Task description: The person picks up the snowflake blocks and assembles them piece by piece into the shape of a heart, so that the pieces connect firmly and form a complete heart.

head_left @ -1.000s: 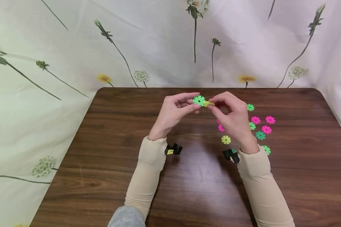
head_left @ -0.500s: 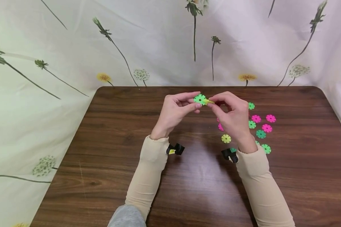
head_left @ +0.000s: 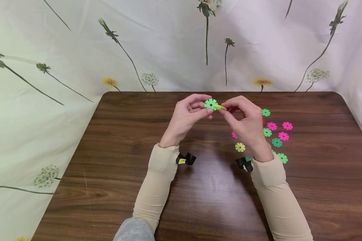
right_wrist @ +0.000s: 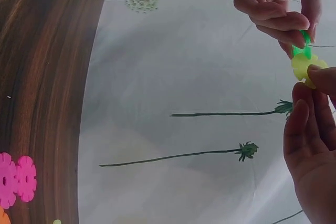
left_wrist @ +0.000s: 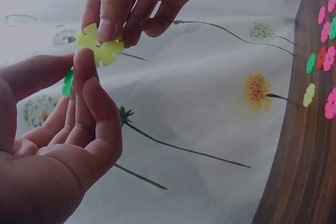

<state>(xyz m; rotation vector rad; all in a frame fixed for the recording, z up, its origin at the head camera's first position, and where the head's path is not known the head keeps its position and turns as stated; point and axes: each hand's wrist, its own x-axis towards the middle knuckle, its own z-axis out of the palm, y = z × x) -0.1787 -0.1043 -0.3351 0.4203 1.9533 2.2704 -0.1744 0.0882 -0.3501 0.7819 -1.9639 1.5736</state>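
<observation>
Both hands are raised over the far part of the table in the head view. My left hand (head_left: 184,117) pinches a bright green notched disc (head_left: 209,101) between thumb and fingers, its flat face with a small centre hole showing. Thumb and fingertips of my right hand (head_left: 247,120) pinch a yellow notched disc (head_left: 220,107), seen nearly edge-on there. The yellow disc (left_wrist: 108,56) shows its face in the left wrist view, turned crosswise to the green one. Their rims meet, the yellow edge at the green disc's right side. Fingers hide part of each disc.
Loose notched discs lie on the wooden table (head_left: 114,174) right of and behind my right hand: several pink (head_left: 287,126) and green ones, a dark green one (head_left: 277,142) and a yellow one (head_left: 240,147). A flower-printed cloth (head_left: 175,43) hangs behind the far edge.
The hands stay close together with the same two discs. The green disc has shifted slightly up, and the yellow disc has tilted a little and overlaps the green rim more.
</observation>
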